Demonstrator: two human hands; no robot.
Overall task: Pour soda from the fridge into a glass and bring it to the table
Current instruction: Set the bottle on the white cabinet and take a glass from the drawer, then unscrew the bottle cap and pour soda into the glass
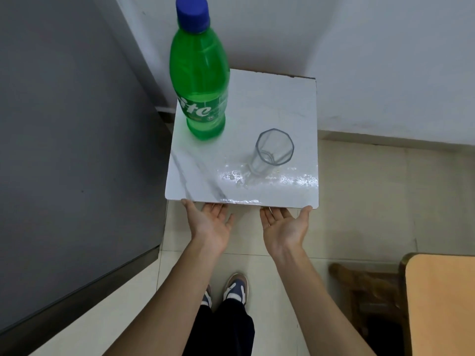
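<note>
A green soda bottle (199, 73) with a blue cap stands upright at the back left of a white marble-patterned tabletop (282, 98). It is capped and mostly full. A clear faceted glass (273, 147) stands empty at the front right of the same surface, apart from the bottle. My left hand (209, 222) and my right hand (284, 226) are palm up at the tabletop's front edge. Their fingers are spread and the fingertips are tucked out of sight under that edge. Neither hand touches the bottle or the glass.
A grey fridge door (64, 124) fills the left side, shut. White walls rise behind the tabletop. A light wooden table (442, 304) is at the lower right with a brown wooden seat (359, 286) beside it. Shiny wet-looking patches lie around the glass. My shoes stand on the tiled floor.
</note>
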